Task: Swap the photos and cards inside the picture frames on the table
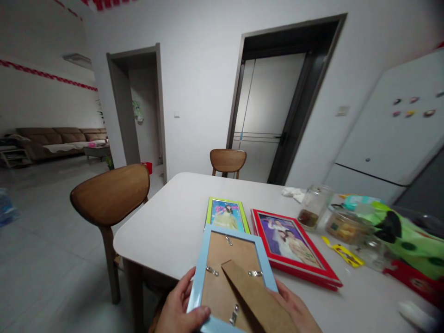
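Note:
A light blue picture frame (197,273) is held back side up over the near edge of the table. Its brown backing board (217,296) carries several metal clips, and a brown stand leg (256,291) sticks up from it. My left hand (180,305) grips the left side, thumb on the front-left edge. On the right side, my right hand (294,307) holds the frame, its fingers partly hidden behind the leg. Just beyond lies a green-edged picture frame (227,215), partly covered. To the right, a red picture frame (291,245) rests face up on another red edge.
The white table (163,222) also bears a glass jar (314,206), a container of food (347,224), a yellow packet (343,252) and a green bag (409,236) on the right. Wooden chairs stand at the left (114,189) and far side (228,160).

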The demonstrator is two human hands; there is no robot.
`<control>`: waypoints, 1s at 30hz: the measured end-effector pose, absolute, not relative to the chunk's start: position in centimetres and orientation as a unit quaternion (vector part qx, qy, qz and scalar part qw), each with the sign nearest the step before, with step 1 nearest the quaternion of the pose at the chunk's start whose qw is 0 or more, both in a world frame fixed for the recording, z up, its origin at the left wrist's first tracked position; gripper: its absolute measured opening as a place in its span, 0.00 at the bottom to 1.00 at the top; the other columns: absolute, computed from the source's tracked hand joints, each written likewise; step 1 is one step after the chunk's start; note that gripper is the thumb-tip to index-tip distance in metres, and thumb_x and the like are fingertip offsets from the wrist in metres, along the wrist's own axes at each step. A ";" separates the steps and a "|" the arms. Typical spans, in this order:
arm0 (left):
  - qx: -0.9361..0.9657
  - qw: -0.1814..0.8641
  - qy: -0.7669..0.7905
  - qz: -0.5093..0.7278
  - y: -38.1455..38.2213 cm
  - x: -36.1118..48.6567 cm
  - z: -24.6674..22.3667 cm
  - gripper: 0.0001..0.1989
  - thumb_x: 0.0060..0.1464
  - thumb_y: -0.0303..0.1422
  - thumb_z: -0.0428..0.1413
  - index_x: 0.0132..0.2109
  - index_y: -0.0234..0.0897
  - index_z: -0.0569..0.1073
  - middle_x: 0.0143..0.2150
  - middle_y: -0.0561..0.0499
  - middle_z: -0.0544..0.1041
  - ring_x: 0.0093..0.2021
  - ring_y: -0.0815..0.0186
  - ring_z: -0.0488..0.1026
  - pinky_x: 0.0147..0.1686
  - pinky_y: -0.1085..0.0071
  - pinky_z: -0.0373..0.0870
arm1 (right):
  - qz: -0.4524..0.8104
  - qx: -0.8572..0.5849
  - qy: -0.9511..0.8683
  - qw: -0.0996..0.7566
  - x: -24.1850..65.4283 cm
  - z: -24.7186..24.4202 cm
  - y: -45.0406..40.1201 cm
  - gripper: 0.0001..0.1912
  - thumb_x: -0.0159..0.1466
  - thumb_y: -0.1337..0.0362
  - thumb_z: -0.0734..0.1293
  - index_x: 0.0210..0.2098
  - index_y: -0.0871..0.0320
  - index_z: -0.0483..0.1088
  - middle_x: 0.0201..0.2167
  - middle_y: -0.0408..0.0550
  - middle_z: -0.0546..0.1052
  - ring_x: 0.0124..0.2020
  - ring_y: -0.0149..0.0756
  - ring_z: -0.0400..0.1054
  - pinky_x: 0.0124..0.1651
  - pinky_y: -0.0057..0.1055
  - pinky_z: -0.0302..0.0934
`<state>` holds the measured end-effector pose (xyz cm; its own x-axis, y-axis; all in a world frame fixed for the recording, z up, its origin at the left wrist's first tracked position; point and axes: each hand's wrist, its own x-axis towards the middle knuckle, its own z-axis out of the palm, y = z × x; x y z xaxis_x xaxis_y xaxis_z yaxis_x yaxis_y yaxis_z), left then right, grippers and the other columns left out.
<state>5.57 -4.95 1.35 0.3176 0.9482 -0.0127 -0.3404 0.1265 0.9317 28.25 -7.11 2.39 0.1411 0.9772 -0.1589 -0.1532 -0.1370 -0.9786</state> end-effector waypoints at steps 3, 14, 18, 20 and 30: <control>0.514 0.651 0.356 0.430 -4.9 5.4 -0.2 0.41 0.30 0.47 0.61 0.52 0.33 0.61 0.48 0.41 0.69 0.48 0.50 0.64 0.46 0.59 0.61 | 0.513 -0.553 -0.423 0.502 28.4 2.4 -7.5 0.25 0.47 0.51 0.65 0.41 0.60 0.69 0.39 0.53 0.74 0.40 0.44 0.67 0.45 0.37 0.59; 0.816 0.262 0.423 0.296 -2.5 2.7 -2.6 0.44 0.35 0.43 0.61 0.59 0.39 0.50 0.55 0.40 0.61 0.53 0.50 0.59 0.49 0.58 0.58 | 0.349 -0.643 -0.573 0.368 28.6 1.8 -5.1 0.24 0.53 0.56 0.59 0.47 0.60 0.63 0.41 0.52 0.73 0.42 0.43 0.66 0.44 0.33 0.58; 0.864 0.155 0.397 0.270 -1.5 2.7 -3.4 0.47 0.35 0.44 0.61 0.59 0.38 0.48 0.55 0.39 0.61 0.52 0.50 0.60 0.48 0.57 0.59 | 0.278 -0.686 -0.609 0.285 28.9 2.0 -4.4 0.20 0.56 0.58 0.55 0.45 0.56 0.64 0.38 0.51 0.74 0.39 0.42 0.68 0.39 0.30 0.59; 0.869 0.128 0.398 0.263 -1.1 3.1 -3.3 0.48 0.32 0.46 0.62 0.58 0.36 0.50 0.54 0.38 0.62 0.51 0.49 0.61 0.47 0.56 0.60 | 0.244 -0.707 -0.614 0.252 28.8 2.1 -3.8 0.18 0.56 0.59 0.54 0.44 0.57 0.65 0.36 0.51 0.75 0.37 0.41 0.69 0.37 0.29 0.59; 0.845 0.108 0.471 0.228 -0.2 4.7 -1.8 0.41 0.30 0.33 0.63 0.55 0.33 0.57 0.55 0.37 0.61 0.52 0.50 0.59 0.49 0.53 0.55 | 0.156 -0.723 -0.639 0.212 29.5 2.2 -3.5 0.21 0.58 0.64 0.50 0.43 0.63 0.67 0.40 0.57 0.73 0.41 0.41 0.67 0.43 0.34 0.58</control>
<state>4.67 -0.24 -1.81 0.4524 0.8452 0.2844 0.7471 -0.5334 0.3967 29.45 -3.50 2.22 0.1358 0.9896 0.0464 0.8574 -0.0939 -0.5059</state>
